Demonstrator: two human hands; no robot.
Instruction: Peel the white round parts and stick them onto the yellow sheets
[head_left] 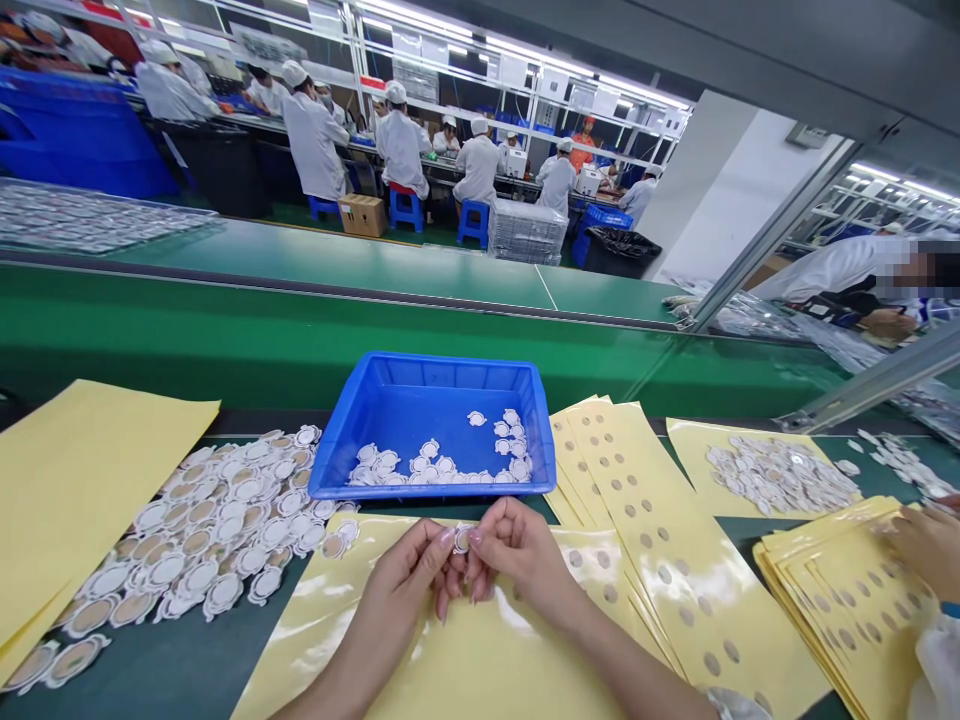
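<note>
Head view: two bare hands meet above a yellow sheet, just in front of a blue bin.
Small white piece: raised between the hands, over the sheet's far part.
Left hand: thumb and fingers pinch the piece's left side.
Right hand: thumb and fingertips pinch its right side.
Bin contents: white pieces gathered mostly along the near and right sides.
Loose pile: many pieces heaped left of the bin on the green surface, some tan side up.
Spotted sheets: to the right, with round grey spots.
Progress: probably partway; one piece is in hand, and the pile looks larger than the bin's batch. Which group is finished and which remains, I cannot tell.
</note>
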